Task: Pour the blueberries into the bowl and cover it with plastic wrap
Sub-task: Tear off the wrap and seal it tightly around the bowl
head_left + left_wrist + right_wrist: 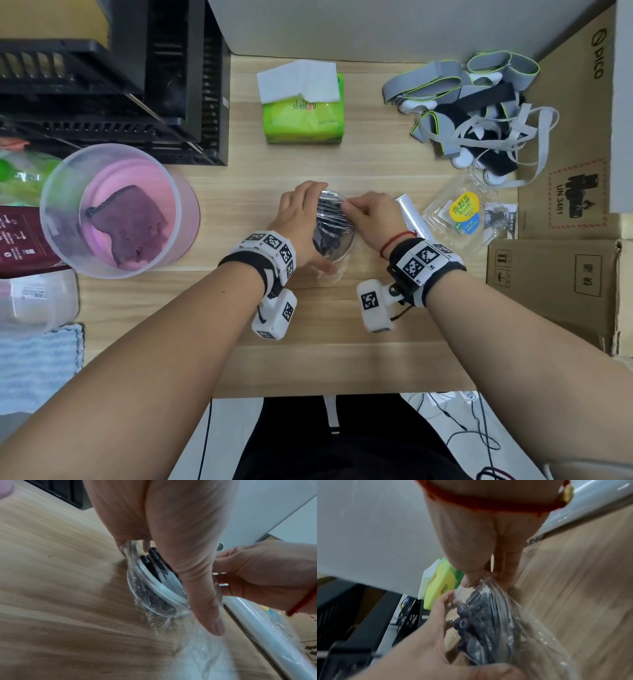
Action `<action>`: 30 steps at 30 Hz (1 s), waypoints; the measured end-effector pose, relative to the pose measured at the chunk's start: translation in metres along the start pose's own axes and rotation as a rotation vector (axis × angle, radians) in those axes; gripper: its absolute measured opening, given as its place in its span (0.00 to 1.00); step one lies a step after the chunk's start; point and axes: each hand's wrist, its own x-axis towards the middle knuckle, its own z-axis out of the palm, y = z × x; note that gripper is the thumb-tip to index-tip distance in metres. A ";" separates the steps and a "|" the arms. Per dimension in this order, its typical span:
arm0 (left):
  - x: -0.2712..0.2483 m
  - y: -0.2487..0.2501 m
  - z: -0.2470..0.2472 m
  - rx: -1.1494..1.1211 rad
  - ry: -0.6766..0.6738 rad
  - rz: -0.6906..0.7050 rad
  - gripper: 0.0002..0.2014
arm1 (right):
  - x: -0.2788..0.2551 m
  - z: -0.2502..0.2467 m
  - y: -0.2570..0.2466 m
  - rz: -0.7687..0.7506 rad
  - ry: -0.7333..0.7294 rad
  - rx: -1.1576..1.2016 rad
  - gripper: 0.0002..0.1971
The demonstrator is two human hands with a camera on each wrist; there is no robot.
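A clear glass bowl [337,251] [155,586] of blueberries [330,228] [471,615] stands mid-table, with plastic wrap [334,205] [503,601] stretched over it. My left hand [301,219] [171,547] grips the bowl's left side, fingers at the far rim, thumb at the near rim on loose wrap. My right hand [371,214] [476,555] pinches the wrap at the far rim between thumb and fingers. Just right of the bowl lies the wrap roll [407,212] [257,623]. An empty clear clamshell box [460,212] sits further right.
A clear tub [113,212] with a purple cloth stands at the left, black crates [113,85] behind it. At the back are a green tissue pack [303,113] and a pile of grey straps [472,106]. Cardboard boxes [555,270] line the right; a towel [37,363] lies near left.
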 end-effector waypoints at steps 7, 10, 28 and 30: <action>0.005 -0.004 -0.004 -0.179 0.074 -0.053 0.51 | -0.002 0.008 0.004 0.137 0.141 0.127 0.12; 0.009 -0.010 -0.005 -0.232 0.128 -0.033 0.27 | -0.006 0.007 0.003 0.108 0.056 0.146 0.07; 0.005 -0.010 -0.027 -0.243 0.287 -0.206 0.28 | -0.010 0.004 0.008 0.205 -0.018 0.415 0.14; 0.008 -0.005 -0.026 -0.225 0.178 -0.112 0.51 | -0.006 0.006 0.008 0.220 0.023 0.467 0.14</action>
